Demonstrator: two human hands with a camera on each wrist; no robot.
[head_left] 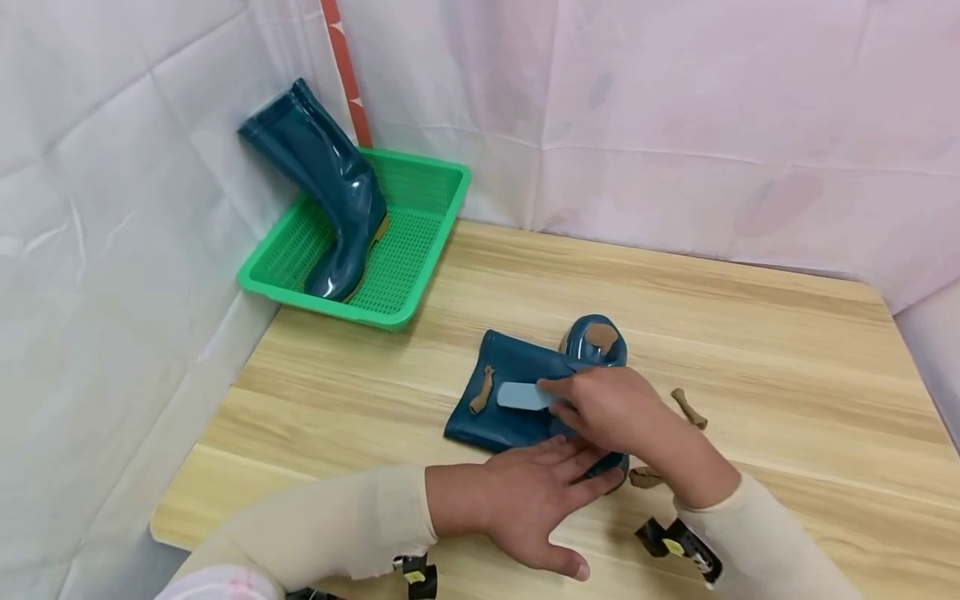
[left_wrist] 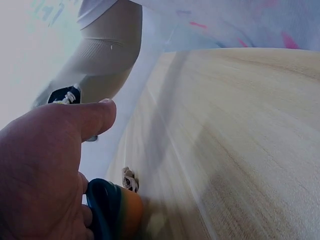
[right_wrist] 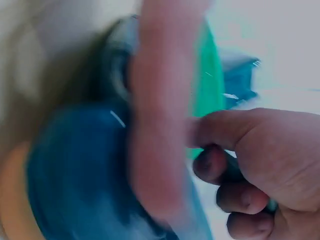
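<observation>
Boot [head_left: 528,360], dark blue and shiny, lay on its side on the wooden table [head_left: 765,333], directly under both hands, its shaft pointing off to the left of the fingers. The left hand [head_left: 528,500] was spread flat, thumb held apart, its fingers resting across the boot's near side. The right hand [head_left: 611,407] pinched a pale blue scraper [head_left: 521,396], whose flat blade reached leftward over the shaft; in the right wrist view some of that hand's fingers were curled in, with much of the scene blurred.

A brown strip [head_left: 482,390] lay on the shaft just left of the blade, and a brown patch [head_left: 601,337] sat on the boot's foot just beyond the right hand. To the right of the right wrist, a brown roll [head_left: 688,408] lay on the table; a brown lump [head_left: 643,477] sat between the left fingertips and the right forearm.

Well beyond the hands, off to their left, stood a green basket [head_left: 408,242]. A second boot [head_left: 341,192] leaned in it, toe low, shaft tilted up and leftward.
</observation>
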